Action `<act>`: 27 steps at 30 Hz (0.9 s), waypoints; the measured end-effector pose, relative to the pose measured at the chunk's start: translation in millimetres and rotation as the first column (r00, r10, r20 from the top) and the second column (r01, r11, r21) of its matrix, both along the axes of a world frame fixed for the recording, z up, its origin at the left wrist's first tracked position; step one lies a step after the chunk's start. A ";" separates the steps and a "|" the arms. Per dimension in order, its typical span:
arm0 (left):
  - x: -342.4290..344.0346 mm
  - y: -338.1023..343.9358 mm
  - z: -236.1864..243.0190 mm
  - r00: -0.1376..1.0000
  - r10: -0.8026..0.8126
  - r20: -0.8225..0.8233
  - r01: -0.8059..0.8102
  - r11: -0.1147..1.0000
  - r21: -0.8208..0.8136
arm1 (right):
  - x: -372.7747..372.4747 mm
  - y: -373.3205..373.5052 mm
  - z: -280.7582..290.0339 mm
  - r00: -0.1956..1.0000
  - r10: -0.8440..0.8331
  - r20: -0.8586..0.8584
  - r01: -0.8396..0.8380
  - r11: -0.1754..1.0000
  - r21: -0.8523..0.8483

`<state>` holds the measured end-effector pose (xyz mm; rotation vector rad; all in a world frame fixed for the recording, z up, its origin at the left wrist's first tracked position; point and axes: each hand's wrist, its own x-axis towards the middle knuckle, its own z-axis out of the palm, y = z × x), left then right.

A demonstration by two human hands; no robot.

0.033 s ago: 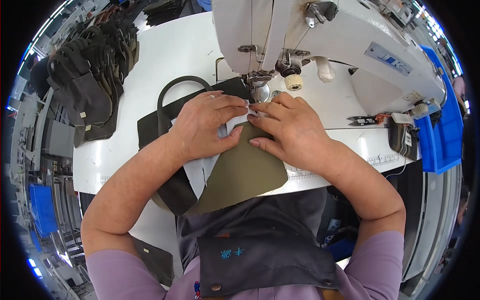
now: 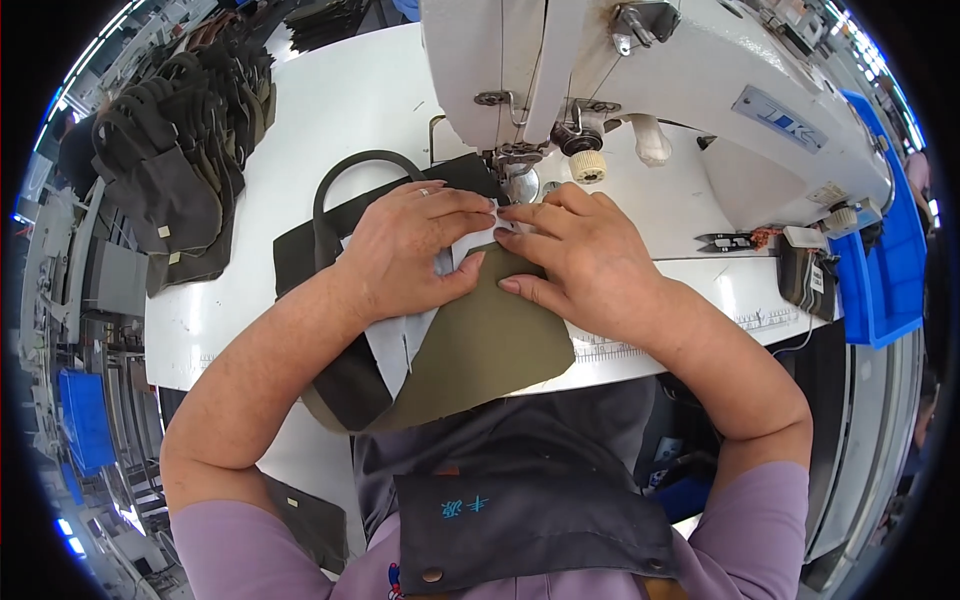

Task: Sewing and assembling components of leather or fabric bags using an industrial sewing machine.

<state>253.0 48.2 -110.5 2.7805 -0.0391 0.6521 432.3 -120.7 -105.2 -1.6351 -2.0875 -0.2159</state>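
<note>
In front of me lies a fabric bag piece: a dark panel (image 2: 297, 255) with a looped handle (image 2: 345, 170), white lining (image 2: 394, 345) and an olive panel (image 2: 490, 335). My left hand (image 2: 408, 243) grips the white lining, its fingertips bent over the upper edge and its thumb at the olive panel. My right hand (image 2: 585, 255) meets it there, fingertips closed on the same edge, thumb resting on the olive cloth. Both sets of fingertips are just below the presser foot and needle area of a white sewing machine (image 2: 590, 50). The cloth under my palms is hidden.
A stack of dark handled bag pieces (image 2: 165, 170) hangs over the table's left side. Thread snips (image 2: 727, 242) and a small dark pouch (image 2: 803, 275) lie at the right. Beyond them is a blue bin (image 2: 880, 240). A ruler strip (image 2: 760, 320) runs along the front edge.
</note>
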 end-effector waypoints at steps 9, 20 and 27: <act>20.7 26.3 -4.3 0.997 -0.054 0.053 0.053 0.998 0.034 | 10.7 12.7 -7.9 0.997 -0.061 -0.051 0.062 0.998 0.004; 27.1 49.0 0.8 0.990 -0.140 -0.003 0.140 0.987 0.073 | 6.8 20.9 -13.2 0.989 -0.114 -0.091 0.117 0.993 0.025; 27.7 53.8 -0.1 0.981 -0.192 -0.004 0.190 0.973 0.130 | 6.0 22.4 -14.2 0.988 -0.133 -0.074 0.134 0.991 0.018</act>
